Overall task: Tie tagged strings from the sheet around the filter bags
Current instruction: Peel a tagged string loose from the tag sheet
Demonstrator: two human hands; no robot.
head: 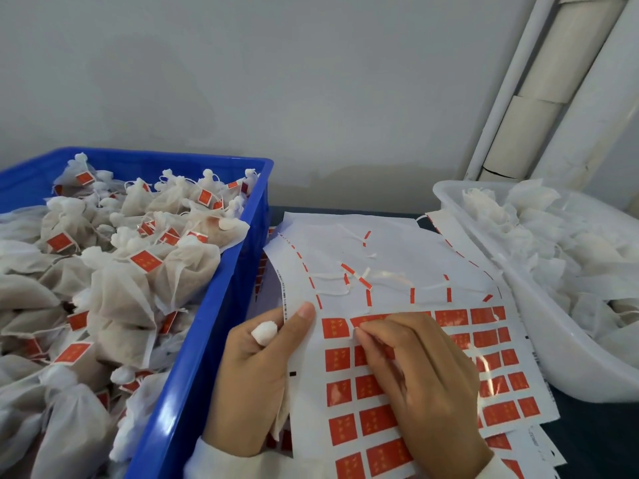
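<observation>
Left hand [257,371] gripping sheet [390,250] edge w/ bag top, right hand [422,378] pinching tag [359,321]

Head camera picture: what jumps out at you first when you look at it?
The sheet of red tags in the middle, with the right hand picking at a tag on its top row while the left hand holds its edge and a twisted white bag top. At left, a blue crate is heaped with tied, tagged bags. At right, a white tub holds untagged bags.
</observation>
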